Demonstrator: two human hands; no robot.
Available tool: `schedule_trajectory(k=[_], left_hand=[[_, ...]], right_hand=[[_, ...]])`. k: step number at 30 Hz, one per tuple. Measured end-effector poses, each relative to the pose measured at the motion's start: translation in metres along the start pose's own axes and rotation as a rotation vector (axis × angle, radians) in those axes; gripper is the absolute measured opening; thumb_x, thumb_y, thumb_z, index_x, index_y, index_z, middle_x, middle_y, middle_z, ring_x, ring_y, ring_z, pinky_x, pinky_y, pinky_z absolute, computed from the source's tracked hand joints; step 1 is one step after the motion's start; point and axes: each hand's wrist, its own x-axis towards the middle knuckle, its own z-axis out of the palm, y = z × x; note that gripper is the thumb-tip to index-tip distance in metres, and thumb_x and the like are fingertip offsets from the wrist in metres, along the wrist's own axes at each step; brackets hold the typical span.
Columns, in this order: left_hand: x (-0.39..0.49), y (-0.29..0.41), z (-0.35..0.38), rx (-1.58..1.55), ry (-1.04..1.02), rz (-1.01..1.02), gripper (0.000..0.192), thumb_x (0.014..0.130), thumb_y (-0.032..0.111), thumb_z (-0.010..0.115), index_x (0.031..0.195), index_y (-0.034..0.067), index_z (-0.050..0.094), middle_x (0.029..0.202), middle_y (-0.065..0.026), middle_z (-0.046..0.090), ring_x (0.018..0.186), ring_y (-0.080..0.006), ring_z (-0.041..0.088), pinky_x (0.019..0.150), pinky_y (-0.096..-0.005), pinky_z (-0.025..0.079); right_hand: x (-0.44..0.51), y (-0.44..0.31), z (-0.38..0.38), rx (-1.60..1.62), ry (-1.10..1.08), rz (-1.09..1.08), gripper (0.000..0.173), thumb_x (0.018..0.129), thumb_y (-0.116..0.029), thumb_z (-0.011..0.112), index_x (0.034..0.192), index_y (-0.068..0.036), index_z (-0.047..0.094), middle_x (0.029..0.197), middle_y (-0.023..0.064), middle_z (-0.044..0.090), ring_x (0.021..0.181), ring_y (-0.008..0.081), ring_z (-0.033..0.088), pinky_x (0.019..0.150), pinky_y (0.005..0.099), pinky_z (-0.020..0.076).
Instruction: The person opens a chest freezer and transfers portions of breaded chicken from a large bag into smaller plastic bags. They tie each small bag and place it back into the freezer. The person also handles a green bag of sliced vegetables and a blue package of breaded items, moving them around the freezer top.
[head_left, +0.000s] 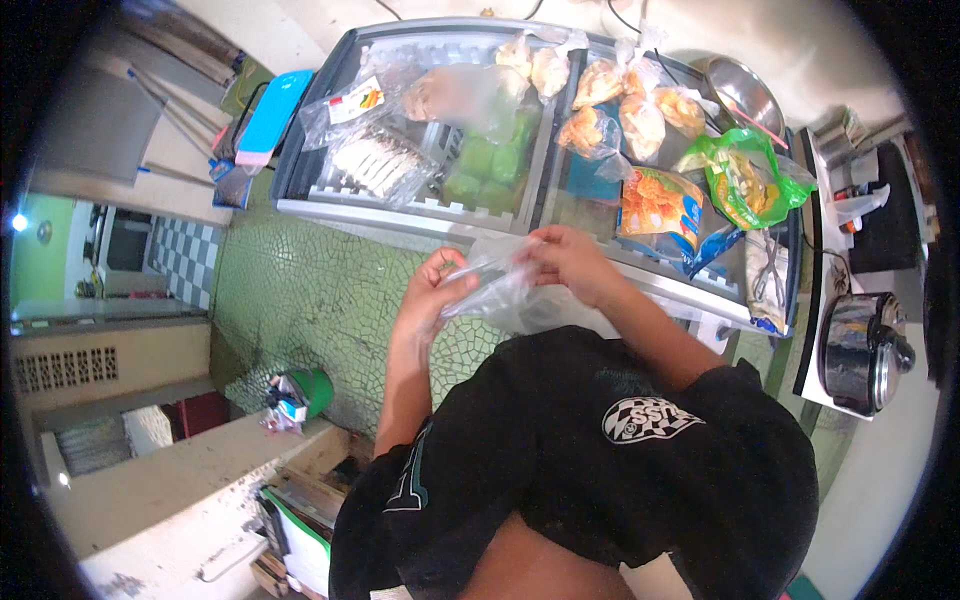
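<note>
A thin clear plastic bag (517, 296) is stretched between my two hands, in front of a glass-topped chest freezer (427, 229). My left hand (433, 292) pinches one side of the bag between thumb and fingers. On its other side, the fingers of my right hand (574, 262) grip the plastic, slightly blurred. On the glass beyond are several knotted bags of pale food pieces (641, 124). Nearer my right hand lie an orange and blue food packet (660, 214) and an opened green plastic bag (750, 180). A clear pack of whitish strips (382, 165) rests on the left pane.
A steel bowl (746, 94) stands at the freezer's back right corner, and metal tongs (766, 270) lie near its right edge. A pressure cooker (859, 352) is on the right. A green bin (313, 390) with rubbish stands on the cracked-pattern green floor (300, 300).
</note>
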Motion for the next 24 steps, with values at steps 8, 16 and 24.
schedule_trajectory(k=[8, 16, 24], left_hand=[[0.082, -0.005, -0.027, -0.128, 0.019, -0.010, 0.021, 0.097, 0.016, 0.054, 0.113, 0.003, 0.057, 0.098, -0.0036, 0.062, 0.087, -0.0146, 0.060, 0.074, -0.0282, 0.049], [0.132, 0.012, 0.005, -0.056, -0.164, -0.205, 0.030, 0.091, 0.015, 0.061, 0.117, 0.001, 0.056, 0.104, -0.0083, 0.064, 0.094, -0.0193, 0.061, 0.085, -0.0358, 0.050], [0.194, 0.007, 0.013, 0.570, -0.074, -0.080, 0.038, 0.080, 0.008, 0.069, 0.115, 0.005, 0.055, 0.092, -0.0017, 0.061, 0.066, -0.0068, 0.050, 0.052, -0.0213, 0.039]], right_hand=[[0.042, 0.001, -0.040, -0.097, -0.189, 0.000, 0.036, 0.093, -0.031, 0.059, 0.109, 0.001, 0.065, 0.097, 0.0115, 0.067, 0.087, 0.0202, 0.063, 0.078, 0.0340, 0.0485], [0.065, -0.003, -0.057, 0.613, -0.057, -0.039, 0.039, 0.095, -0.037, 0.060, 0.110, -0.001, 0.063, 0.099, 0.0078, 0.067, 0.082, 0.0215, 0.065, 0.074, 0.0350, 0.0511], [0.009, 0.046, -0.118, -0.205, 0.658, -0.025, 0.038, 0.092, -0.029, 0.063, 0.118, -0.001, 0.062, 0.100, 0.0112, 0.067, 0.090, 0.0157, 0.062, 0.077, 0.0306, 0.0479]])
